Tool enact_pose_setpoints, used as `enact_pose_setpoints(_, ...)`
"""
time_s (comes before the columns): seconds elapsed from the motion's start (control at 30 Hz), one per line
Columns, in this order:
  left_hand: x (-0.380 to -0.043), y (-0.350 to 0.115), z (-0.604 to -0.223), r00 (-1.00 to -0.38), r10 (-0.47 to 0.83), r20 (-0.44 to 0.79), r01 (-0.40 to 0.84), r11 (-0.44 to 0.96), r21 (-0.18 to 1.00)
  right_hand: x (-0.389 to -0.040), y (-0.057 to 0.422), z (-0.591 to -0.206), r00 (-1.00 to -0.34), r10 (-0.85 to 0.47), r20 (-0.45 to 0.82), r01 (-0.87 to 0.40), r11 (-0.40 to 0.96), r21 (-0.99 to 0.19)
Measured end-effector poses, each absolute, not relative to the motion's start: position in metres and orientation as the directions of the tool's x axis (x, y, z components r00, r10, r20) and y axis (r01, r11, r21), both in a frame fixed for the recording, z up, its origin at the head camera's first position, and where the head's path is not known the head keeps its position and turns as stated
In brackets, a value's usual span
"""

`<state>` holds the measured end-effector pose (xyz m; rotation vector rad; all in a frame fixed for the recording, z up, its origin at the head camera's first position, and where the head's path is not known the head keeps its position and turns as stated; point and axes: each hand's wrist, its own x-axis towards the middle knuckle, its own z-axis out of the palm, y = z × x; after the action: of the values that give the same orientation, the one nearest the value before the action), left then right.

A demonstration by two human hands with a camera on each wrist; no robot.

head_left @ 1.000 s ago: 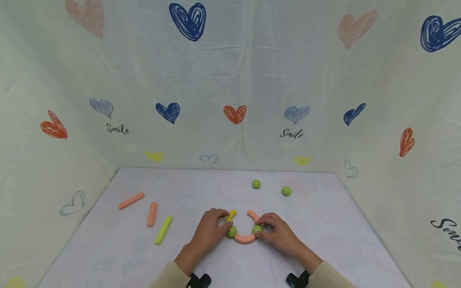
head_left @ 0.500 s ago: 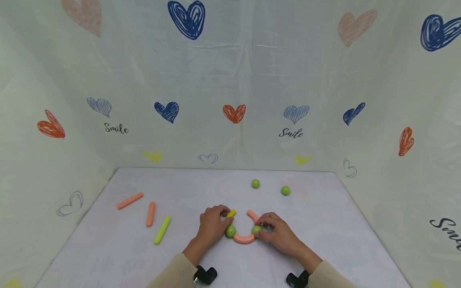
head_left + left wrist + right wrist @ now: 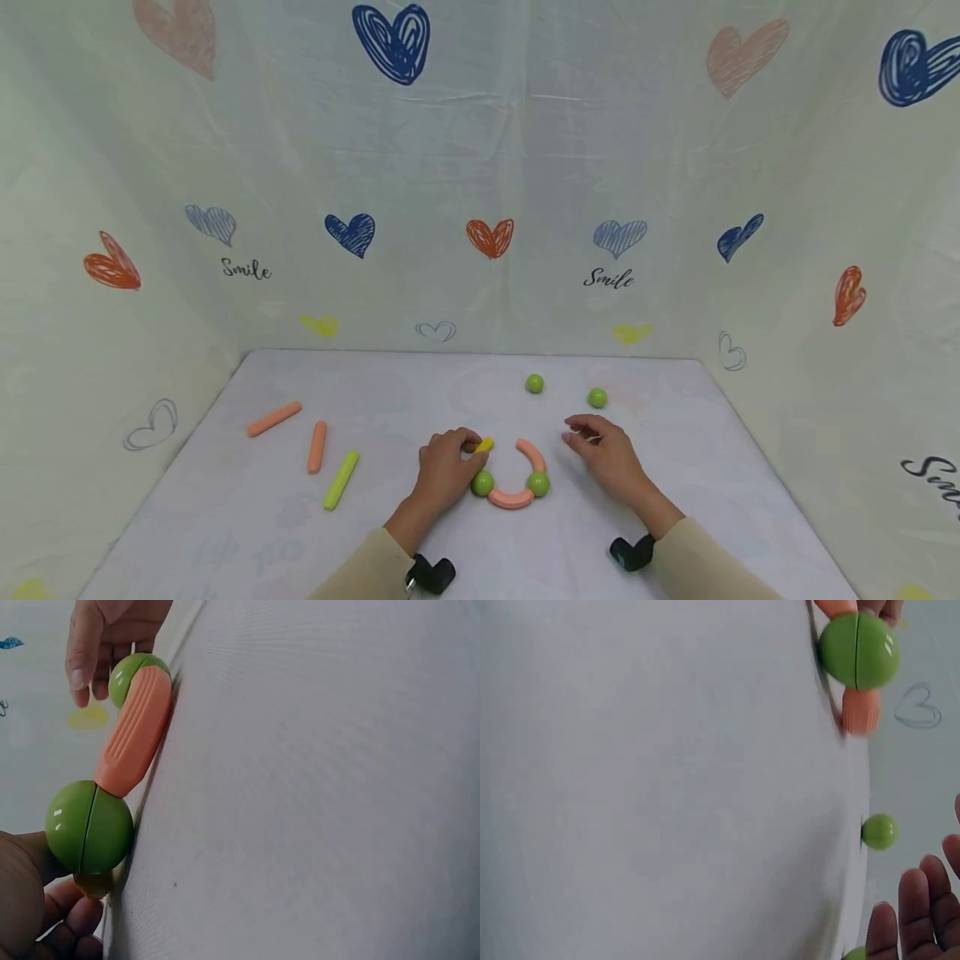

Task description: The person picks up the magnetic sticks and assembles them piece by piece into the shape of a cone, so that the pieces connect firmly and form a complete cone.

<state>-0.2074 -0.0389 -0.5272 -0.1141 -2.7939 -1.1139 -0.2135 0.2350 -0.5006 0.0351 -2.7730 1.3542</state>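
Note:
My left hand [image 3: 442, 471] pinches a yellow stick-like piece [image 3: 485, 445], mostly covered by the fingers. Just below it, a green ball [image 3: 482, 483] joins a curved coral piece [image 3: 512, 499], ridged in the left wrist view. The coral curve's other end meets a second green ball [image 3: 537, 483], and another curved coral piece [image 3: 532, 454] rises from that ball. Together they form an arc with a gap at the far side. Right of this arc, apart from it, my right hand [image 3: 611, 458] is held with loosely bent fingers and nothing in them.
Two loose green balls [image 3: 535, 383] [image 3: 597, 397] lie toward the back of the white table [image 3: 675, 400]. On the left are two coral sticks [image 3: 273, 419] [image 3: 317, 447] and a yellow-green stick [image 3: 341, 481]. A curtain printed with hearts [image 3: 490, 238] surrounds the table's back and sides.
My right hand has let go of the right green ball and moved up and to the right. The left hand has shifted slightly along the yellow piece, off the left green ball.

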Motion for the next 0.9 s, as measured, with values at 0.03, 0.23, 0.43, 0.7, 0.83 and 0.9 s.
enact_pose_setpoints(0.03, -0.208, -0.039, -0.527, -0.989, 0.02, 0.148, 0.117, 0.724, 0.679, -0.217, 0.24, -0.5, -0.997, 0.029, 0.076, -0.042, 0.617, -0.785)
enact_pose_setpoints(0.23, -0.209, -0.037, -0.528, -0.989, 0.01, 0.146, 0.107, 0.731, 0.674, -0.242, 0.268, -0.499, -0.979, 0.144, 0.143, -0.021, 0.628, -0.778)
enact_pose_setpoints(0.43, -0.208, -0.037, -0.527, -0.988, 0.005, 0.152, 0.107, 0.735, 0.669, -0.264, 0.283, -0.501, -0.981, 0.161, 0.107, 0.019, 0.629, -0.777)
enact_pose_setpoints(0.7, -0.207, -0.037, -0.528, -0.987, 0.024, 0.156, 0.124, 0.734, 0.668, -0.277, 0.29, -0.51, -0.989, 0.144, 0.031, 0.067, 0.631, -0.773)
enact_pose_setpoints(0.83, -0.207, -0.037, -0.527, -0.987, 0.019, 0.162, 0.124, 0.733, 0.669, -0.282, 0.291, -0.514, -0.994, 0.108, 0.028, 0.051, 0.665, -0.745)
enact_pose_setpoints(0.9, -0.207, -0.038, -0.526, -0.987, 0.015, 0.161, 0.12, 0.735, 0.667, -0.285, 0.29, -0.516, -0.995, 0.093, 0.034, 0.039, 0.689, -0.724)
